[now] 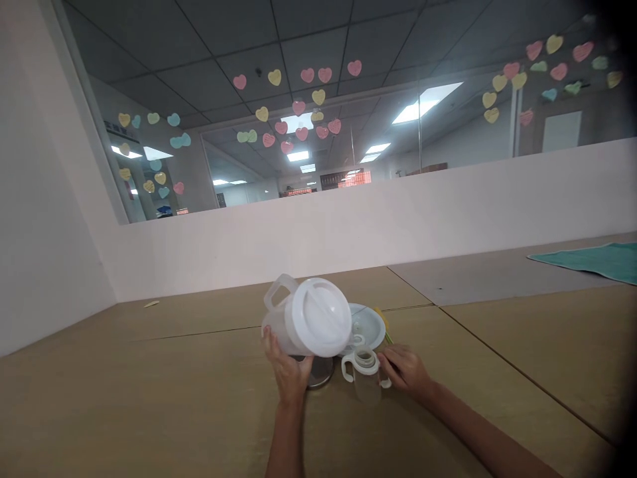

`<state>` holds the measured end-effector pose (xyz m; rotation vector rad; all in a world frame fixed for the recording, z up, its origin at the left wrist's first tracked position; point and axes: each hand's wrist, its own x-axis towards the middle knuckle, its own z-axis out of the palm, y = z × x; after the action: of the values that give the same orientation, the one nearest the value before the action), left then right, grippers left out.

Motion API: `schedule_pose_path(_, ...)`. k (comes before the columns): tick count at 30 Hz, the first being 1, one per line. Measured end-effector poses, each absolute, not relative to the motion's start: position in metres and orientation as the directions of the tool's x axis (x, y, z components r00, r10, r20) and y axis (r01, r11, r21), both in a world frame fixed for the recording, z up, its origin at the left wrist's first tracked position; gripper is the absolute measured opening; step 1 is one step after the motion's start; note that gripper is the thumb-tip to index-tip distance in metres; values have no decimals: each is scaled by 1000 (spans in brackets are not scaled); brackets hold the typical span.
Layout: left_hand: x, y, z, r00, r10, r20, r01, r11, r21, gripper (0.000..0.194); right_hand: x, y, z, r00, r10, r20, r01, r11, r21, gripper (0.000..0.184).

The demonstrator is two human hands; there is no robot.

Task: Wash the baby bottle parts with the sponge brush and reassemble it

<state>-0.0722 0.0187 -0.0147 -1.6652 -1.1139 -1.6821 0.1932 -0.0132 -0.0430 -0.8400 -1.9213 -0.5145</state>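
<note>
My left hand [287,368] is wrapped round the body of a translucent white pitcher [321,317], which is tilted with its round lid toward the right. Its loop handle points up and to the left. Just right of it stands a clear baby bottle [367,378] with a white collar and two side handles, its mouth uncovered. The fingers of my right hand [407,370] are closed on the bottle's right handle. Behind the bottle sits a pale bowl [377,322] with a small clear piece in it. A round metal object [321,373] is partly hidden under the pitcher.
A yellow-and-green utensil [383,320] lies by the bowl's right edge. On the far right is a teal cloth [597,260]. A small flat scrap [151,304] lies at the left rear of the wooden table [174,398]. A low white wall [249,242] with a window borders the back.
</note>
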Motion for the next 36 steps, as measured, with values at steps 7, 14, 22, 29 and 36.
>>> schedule_pose_path(7,-70,18,-16,65,172,983,817,-574,47,86,193,-11,-45,-313,347,884,720,693,-17,29)
schedule_pose_path(14,-71,19,-16,60,185,981,830,-555,54,81,193,-12,-45,-290,389,875,729,682,-62,32)
schedule_pose_path(22,-70,22,-13,-287,243,927,818,-442,369,98,194,-13,-43,-316,403,859,740,672,-42,32)
schedule_pose_path(29,-78,24,-15,-650,244,719,685,-222,694,109,192,-15,-39,-306,381,872,706,706,-61,32)
schedule_pose_path(36,-90,31,-21,-699,213,683,665,-155,730,110,194,-16,-37,-293,409,864,705,703,-94,33)
